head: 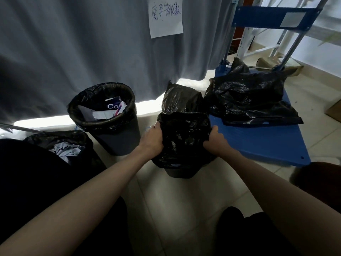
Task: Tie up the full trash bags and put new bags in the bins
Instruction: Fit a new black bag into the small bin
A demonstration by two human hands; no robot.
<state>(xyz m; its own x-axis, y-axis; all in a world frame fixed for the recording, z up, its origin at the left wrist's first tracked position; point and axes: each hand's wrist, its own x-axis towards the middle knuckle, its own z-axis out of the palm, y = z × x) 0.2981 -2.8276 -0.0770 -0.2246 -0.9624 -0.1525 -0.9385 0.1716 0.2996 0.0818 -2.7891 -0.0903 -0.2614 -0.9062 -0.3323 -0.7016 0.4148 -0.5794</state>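
My left hand point(152, 140) and right hand point(215, 142) grip opposite sides of the black bag point(184, 137), fingers curled into the plastic, I judge to stretch it over the small bin point(181, 173). Left of that bin stands a full bin point(105, 117); behind it, a tied bag point(181, 98), out of the way.

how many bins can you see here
3: the paper-filled bin by the curtain, one at far left, and the bin between both hands. Others may be hidden.

Three bins point(112, 137) point(180, 172) point(60, 145), four black bags outside them or so, one blue cart point(267, 143), one paper sign point(166, 17).
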